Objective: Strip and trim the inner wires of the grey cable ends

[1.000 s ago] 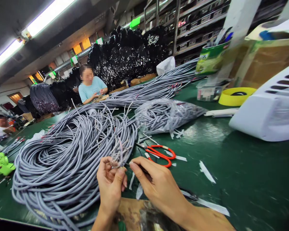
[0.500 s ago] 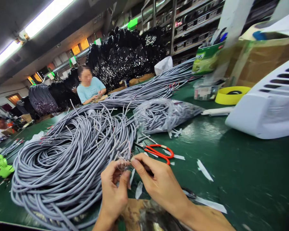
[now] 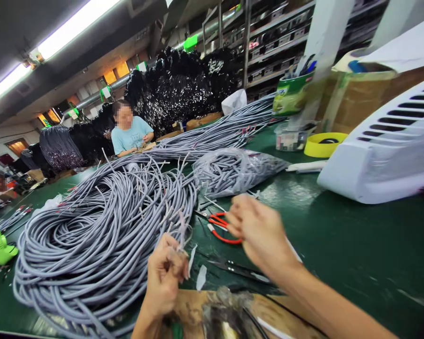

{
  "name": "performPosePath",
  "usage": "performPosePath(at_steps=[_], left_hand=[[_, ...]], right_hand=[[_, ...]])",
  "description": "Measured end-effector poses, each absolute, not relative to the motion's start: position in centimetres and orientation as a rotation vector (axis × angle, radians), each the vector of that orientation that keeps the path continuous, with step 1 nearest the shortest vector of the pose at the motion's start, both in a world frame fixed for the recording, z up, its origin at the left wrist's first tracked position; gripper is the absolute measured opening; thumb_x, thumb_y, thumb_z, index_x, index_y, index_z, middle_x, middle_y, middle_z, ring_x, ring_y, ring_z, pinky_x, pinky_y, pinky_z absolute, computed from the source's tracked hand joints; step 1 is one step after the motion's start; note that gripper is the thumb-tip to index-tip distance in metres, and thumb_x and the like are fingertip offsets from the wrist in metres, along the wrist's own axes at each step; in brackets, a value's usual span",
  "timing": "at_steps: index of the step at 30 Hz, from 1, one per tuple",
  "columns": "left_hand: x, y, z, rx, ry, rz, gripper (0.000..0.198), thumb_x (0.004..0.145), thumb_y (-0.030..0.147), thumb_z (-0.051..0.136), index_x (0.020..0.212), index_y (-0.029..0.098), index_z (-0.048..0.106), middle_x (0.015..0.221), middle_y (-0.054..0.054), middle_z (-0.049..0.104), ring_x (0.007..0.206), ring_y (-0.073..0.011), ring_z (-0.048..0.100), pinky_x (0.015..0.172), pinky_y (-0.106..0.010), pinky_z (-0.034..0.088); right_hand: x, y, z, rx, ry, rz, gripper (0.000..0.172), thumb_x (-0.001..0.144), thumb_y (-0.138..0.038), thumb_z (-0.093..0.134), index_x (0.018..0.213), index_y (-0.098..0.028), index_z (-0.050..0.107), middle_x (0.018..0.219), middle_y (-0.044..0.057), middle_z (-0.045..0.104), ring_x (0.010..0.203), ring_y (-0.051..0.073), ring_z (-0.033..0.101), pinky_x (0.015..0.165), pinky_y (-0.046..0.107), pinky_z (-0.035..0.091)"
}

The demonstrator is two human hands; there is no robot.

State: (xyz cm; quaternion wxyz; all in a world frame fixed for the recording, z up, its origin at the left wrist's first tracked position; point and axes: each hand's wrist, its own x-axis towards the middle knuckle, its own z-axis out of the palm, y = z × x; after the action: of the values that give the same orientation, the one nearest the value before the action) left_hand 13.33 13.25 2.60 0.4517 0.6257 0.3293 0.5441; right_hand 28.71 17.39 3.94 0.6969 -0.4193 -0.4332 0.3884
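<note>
Grey cables (image 3: 123, 235) lie in a large coiled heap from the left side to the centre of the frame, and at their lower right edge the left hand (image 3: 166, 273) keeps its fingers curled, pinching a small tuft of pale strands (image 3: 182, 230) that sticks up above them. Right of centre, red-handled scissors (image 3: 217, 220) rest on the green table (image 3: 367, 245), with black snips (image 3: 238, 269) nearer the bottom. The right hand (image 3: 257, 228) hangs partly over the scissors, blurred, its fingers bent inward; whether they pinch anything cannot be told.
</note>
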Motion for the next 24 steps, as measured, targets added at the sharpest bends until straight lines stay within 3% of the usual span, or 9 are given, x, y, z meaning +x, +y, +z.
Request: performPosePath(at_steps=[3,6,8,11,15,19,24], left_hand=[[13.4,13.4,2.5,1.422,0.794,1.362,0.051,0.076,0.041,0.059,0.05,0.017,0.023,0.056,0.003,0.037,0.04,-0.0041,0.04,0.033,-0.013,0.026],[13.6,13.6,2.6,1.356,0.81,1.411,0.052,0.072,0.039,0.065,0.051,0.017,0.022,0.057,0.005,0.038,0.035,-0.0027,0.044,0.029,-0.011,0.028],[13.8,13.7,2.6,1.346,0.833,1.435,0.052,0.069,0.039,0.066,0.051,0.017,0.023,0.057,0.006,0.039,0.033,-0.0031,0.046,0.028,-0.012,0.03],[14.0,13.6,2.6,1.345,0.962,1.454,0.052,0.066,0.039,0.068,0.05,0.018,0.023,0.056,0.004,0.045,0.035,-0.0065,0.05,0.03,-0.015,0.033],[13.6,13.5,2.9,1.447,1.269,1.639,0.05,0.063,0.026,0.071,0.045,0.019,0.026,0.058,-0.002,0.061,0.047,-0.0111,0.052,0.045,-0.022,0.042],[12.8,13.5,3.3,1.511,1.448,1.849,0.046,0.068,0.02,0.065,0.042,0.019,0.028,0.049,0.001,0.057,0.047,-0.0108,0.05,0.047,-0.021,0.039],[12.7,13.5,3.7,1.472,1.411,1.956,0.045,0.068,0.016,0.064,0.045,0.02,0.026,0.044,0.005,0.053,0.042,-0.0087,0.048,0.045,-0.02,0.039]], right_hand=[[28.8,17.6,4.5,-0.866,-0.898,1.015,0.041,0.068,-0.06,0.055,0.061,-0.023,0.037,0.048,-0.011,0.024,0.034,0.004,0.018,0.03,0.018,0.016],[27.6,16.8,4.4,-0.802,-1.304,1.226,0.04,0.058,-0.052,0.068,0.071,-0.019,0.05,0.058,-0.006,0.045,0.037,0.004,0.027,0.033,0.019,0.023],[26.8,16.2,4.2,-0.809,-1.441,1.223,0.034,0.06,-0.048,0.066,0.066,-0.017,0.053,0.06,-0.003,0.05,0.041,0.005,0.034,0.037,0.02,0.028],[26.5,15.8,4.1,-0.897,-1.477,1.025,0.032,0.069,-0.043,0.058,0.052,-0.017,0.05,0.05,-0.003,0.047,0.046,0.009,0.039,0.044,0.022,0.033],[26.8,15.5,4.3,-0.956,-1.546,0.838,0.033,0.072,-0.04,0.055,0.048,-0.018,0.049,0.045,-0.003,0.046,0.044,0.01,0.039,0.044,0.023,0.032],[26.8,15.4,4.2,-0.959,-1.576,0.88,0.032,0.074,-0.042,0.052,0.052,-0.019,0.053,0.046,-0.002,0.05,0.044,0.011,0.042,0.043,0.023,0.033],[26.7,15.3,4.0,-0.986,-1.611,0.857,0.031,0.074,-0.04,0.049,0.051,-0.019,0.049,0.045,-0.004,0.041,0.044,0.01,0.033,0.042,0.023,0.027]])
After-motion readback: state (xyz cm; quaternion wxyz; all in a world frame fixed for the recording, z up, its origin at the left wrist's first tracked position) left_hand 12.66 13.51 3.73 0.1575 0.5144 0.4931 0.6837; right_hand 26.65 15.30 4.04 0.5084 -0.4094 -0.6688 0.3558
